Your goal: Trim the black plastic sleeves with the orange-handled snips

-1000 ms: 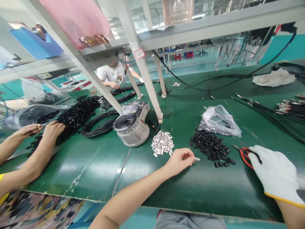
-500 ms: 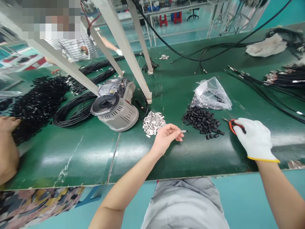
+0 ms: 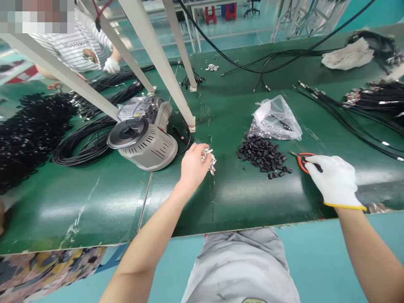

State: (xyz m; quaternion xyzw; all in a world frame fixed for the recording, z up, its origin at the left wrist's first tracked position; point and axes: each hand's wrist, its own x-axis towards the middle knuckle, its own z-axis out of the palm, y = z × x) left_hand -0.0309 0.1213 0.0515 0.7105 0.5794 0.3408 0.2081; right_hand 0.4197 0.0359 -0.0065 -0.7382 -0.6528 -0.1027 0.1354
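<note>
My bare left hand (image 3: pixel 195 165) is curled round a pile of small silver metal pieces (image 3: pixel 212 162), with several of them between thumb and fingers. Part of that pile is hidden beneath the hand. My right hand (image 3: pixel 334 176), in a white glove with a yellow cuff, is closed on small pliers (image 3: pixel 302 163) with red-orange handles. Their thin tip points left, towards a heap of small black plastic pieces (image 3: pixel 263 156). Just behind this heap lies a clear plastic bag (image 3: pixel 277 120) with dark pieces inside.
A grey tape-dispenser-like machine (image 3: pixel 143 145) stands left of my left hand, near pale metal posts (image 3: pixel 164 63). Coiled black cables (image 3: pixel 83 145) lie farther left. Cable bundles (image 3: pixel 375 99) lie at right. A person with a gloved hand (image 3: pixel 112 65) is across the green table (image 3: pixel 176 210).
My left hand has moved left from above the bare table to the silver pile; the small piece it pinched is no longer visible. My right hand keeps the pliers. The view has shifted slightly.
</note>
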